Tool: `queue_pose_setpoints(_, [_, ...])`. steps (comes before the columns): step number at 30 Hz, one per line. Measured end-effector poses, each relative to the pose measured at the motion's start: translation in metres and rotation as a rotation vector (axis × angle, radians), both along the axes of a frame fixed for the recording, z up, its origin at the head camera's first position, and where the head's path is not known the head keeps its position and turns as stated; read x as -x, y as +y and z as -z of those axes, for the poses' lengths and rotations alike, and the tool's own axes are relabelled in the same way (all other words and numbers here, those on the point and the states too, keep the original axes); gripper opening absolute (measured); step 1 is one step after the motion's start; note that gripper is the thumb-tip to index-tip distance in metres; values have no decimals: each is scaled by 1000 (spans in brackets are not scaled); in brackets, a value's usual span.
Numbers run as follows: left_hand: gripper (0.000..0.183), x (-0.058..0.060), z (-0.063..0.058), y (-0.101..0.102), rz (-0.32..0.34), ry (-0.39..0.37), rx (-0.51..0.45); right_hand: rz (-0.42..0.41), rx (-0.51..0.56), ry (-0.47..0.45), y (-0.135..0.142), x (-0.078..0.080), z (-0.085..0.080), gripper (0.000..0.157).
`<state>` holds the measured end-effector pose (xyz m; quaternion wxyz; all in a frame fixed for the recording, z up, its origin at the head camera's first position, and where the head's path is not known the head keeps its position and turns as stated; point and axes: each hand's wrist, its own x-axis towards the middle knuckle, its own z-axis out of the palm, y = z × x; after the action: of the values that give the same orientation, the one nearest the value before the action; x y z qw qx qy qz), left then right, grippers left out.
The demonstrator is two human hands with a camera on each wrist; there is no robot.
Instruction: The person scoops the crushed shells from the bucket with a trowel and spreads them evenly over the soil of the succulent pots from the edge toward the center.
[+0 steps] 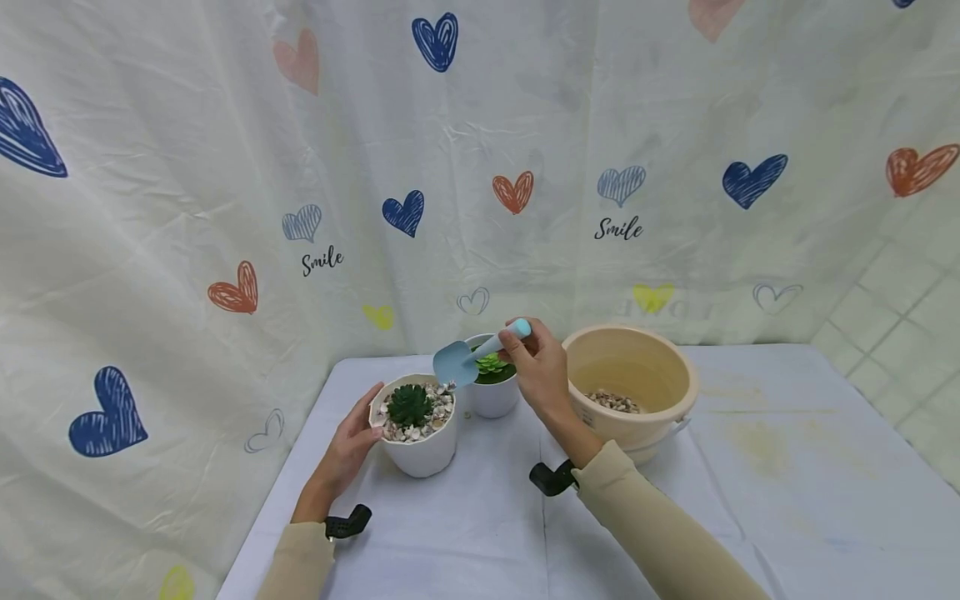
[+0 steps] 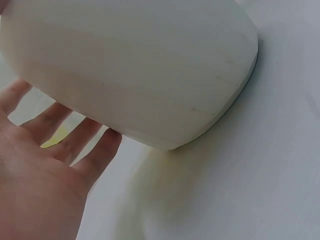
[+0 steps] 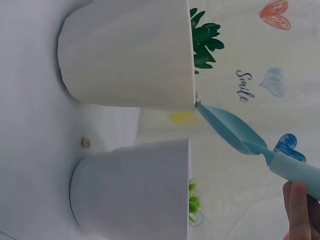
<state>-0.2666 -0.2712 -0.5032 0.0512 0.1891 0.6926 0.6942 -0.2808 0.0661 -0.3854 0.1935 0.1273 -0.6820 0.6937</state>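
Observation:
My left hand [image 1: 347,446] holds the side of a white flowerpot [image 1: 422,457], thumb near its front rim and fingers along its wall. In the left wrist view the fingers [image 2: 100,152] lie against the pot. A dark green succulent [image 1: 410,405] sits in it among pale pebbles [image 1: 433,421]. My right hand [image 1: 543,367] grips the handle of a light blue trowel [image 1: 455,364]. The trowel's blade [image 3: 227,127] slopes down to the pot's right rim, with a few pebbles at its tip.
Behind the trowel stands a second white pot [image 1: 495,402] with a light green succulent [image 1: 491,367]. A large cream bucket [image 1: 630,358] at the right holds pebbles [image 1: 613,402] at its bottom. One loose pebble [image 3: 86,143] lies on the white-covered table [image 1: 480,517] between the pots.

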Motion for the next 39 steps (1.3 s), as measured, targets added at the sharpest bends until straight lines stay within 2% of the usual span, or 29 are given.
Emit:
queue_pose_setpoints(11, [64, 1, 0, -8, -77, -12, -8, -88, 14, 23, -1, 1, 1, 28])
queue_pose_setpoints(18, [59, 2, 0, -8, -118, -43, 6, -99, 25, 25, -1, 0, 0, 27])
queue_pose_setpoints(27, [59, 3, -1, -7, -156, -46, 91, -114, 26, 44, 0, 0, 1, 27])
queue_pose_setpoints(30, [63, 2, -1, -5, -147, -38, 158, -124, 28, 49, 0, 1, 1, 27])
queue_pose_setpoints(33, [74, -1, -2, -1, -123, -31, 203, -138, 25, 55, 0, 1, 1, 27])
queue_pose_setpoints(39, [97, -7, -7, 4, -100, -50, 192, -156, 22, 56, 0, 0, 1, 27])
